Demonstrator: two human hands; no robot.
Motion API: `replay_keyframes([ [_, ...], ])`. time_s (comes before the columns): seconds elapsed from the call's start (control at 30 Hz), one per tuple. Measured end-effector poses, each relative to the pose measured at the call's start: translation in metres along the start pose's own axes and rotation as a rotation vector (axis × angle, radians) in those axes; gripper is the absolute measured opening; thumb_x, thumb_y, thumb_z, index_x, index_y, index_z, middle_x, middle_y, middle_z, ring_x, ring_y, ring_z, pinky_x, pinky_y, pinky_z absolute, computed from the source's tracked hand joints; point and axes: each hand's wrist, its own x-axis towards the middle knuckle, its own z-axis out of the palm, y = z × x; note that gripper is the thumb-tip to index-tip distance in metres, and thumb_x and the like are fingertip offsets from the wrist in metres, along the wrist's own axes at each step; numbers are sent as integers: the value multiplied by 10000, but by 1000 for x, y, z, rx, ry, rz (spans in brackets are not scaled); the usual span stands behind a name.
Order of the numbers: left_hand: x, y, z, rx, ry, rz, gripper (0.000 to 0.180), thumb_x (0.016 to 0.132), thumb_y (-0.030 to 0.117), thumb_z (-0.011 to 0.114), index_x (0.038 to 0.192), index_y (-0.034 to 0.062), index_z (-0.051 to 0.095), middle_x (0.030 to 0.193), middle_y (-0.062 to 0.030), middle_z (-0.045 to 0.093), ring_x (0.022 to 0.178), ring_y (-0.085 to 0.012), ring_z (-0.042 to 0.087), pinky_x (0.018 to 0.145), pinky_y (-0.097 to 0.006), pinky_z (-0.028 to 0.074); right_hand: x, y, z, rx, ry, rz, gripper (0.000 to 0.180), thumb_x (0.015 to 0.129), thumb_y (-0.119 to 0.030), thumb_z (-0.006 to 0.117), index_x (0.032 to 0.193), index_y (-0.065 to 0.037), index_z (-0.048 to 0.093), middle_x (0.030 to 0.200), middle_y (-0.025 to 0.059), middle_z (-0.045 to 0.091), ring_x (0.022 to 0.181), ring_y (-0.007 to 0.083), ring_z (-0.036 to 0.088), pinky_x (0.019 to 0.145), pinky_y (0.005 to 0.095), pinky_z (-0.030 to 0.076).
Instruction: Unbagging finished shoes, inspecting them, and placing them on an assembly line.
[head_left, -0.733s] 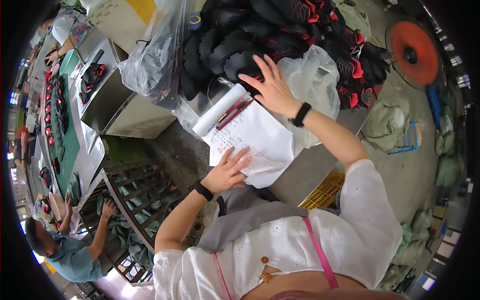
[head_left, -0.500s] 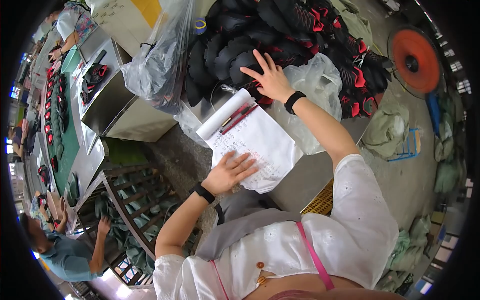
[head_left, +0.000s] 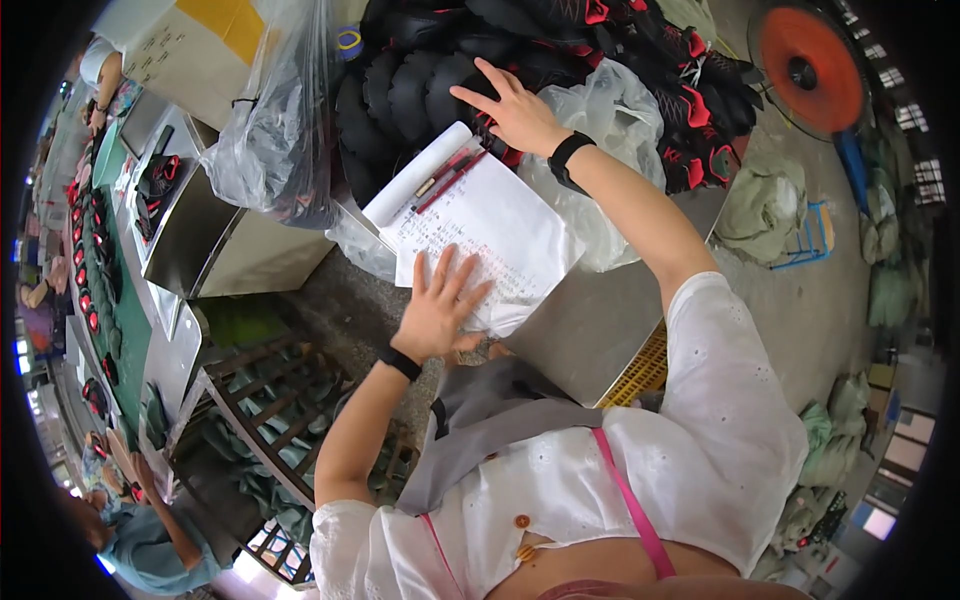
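With its fingers spread, my left hand (head_left: 438,305) lies on the lower left edge of a white paper pad (head_left: 500,235) covered in small handwriting. The pad's upper sheets are rolled over at the top. Two pens (head_left: 447,184), dark and red, rest just below that roll. My right hand (head_left: 522,112) reaches beyond the pad, fingers apart and holding nothing. Its fingertips are at the black shoe parts (head_left: 455,92) heaped behind the pad; I cannot tell whether they touch. Clear plastic (head_left: 605,120) lies crumpled beside my right wrist.
A clear plastic bag (head_left: 275,150) hangs left of the heap by a cardboard box (head_left: 190,60). A slatted rack (head_left: 270,430) stands lower left, near a person in a teal shirt (head_left: 150,550). An orange fan (head_left: 808,70) and cloth sack (head_left: 765,205) are at right.
My left hand's fingers have spread and now point more away from me. My right hand keeps its spread pose. The person at left has drawn a hand back from the rack.
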Motion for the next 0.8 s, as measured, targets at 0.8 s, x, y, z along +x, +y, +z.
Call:
replay_keyframes([
  [0.8,27,16,74,310,229,-210,934,538,370,797,1340,234,338,1455,-127,185,1315,-436,116,923,-696,132,-393,-308,-47,179,381,1124,374,689,-2,548,1049,-103,529,1172,130,453,1079,325,461,888,382,421],
])
